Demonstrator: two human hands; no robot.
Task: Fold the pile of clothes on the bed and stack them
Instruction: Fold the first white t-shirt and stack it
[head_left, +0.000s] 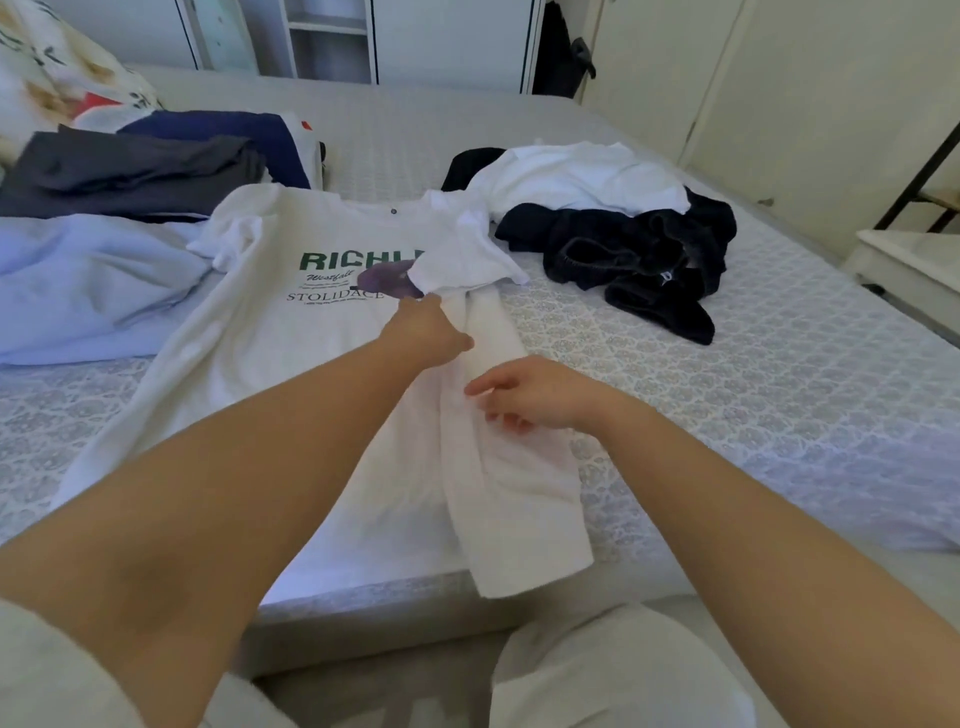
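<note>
My left hand lies on the white cotton T-shirt, fingers reaching forward under the turned-in right sleeve, where I lose sight of them, so I cannot tell whether they are flat or pinching the cloth. My right hand hovers just beside the folded-over right strip of the same shirt, fingers loosely spread and relaxed, the lower fingertips about touching the fabric and holding nothing.

The shirt is spread face up near the front edge of the bed, its hem reaching that edge, its right side folded inward in a long band. Its chest print reads "RICHL" in green block letters, cut off by the sleeve, then "Westfalt" in script and "STOLIDACE" below; a line of smaller text under that is too fine to read. A purple graphic sits beside the words.

Toward the right side of the bed lies a crumpled white garment partly on a heap of black clothes. At the left edge rests a pale blue garment, and behind it a dark grey folded piece and a navy one.
</note>
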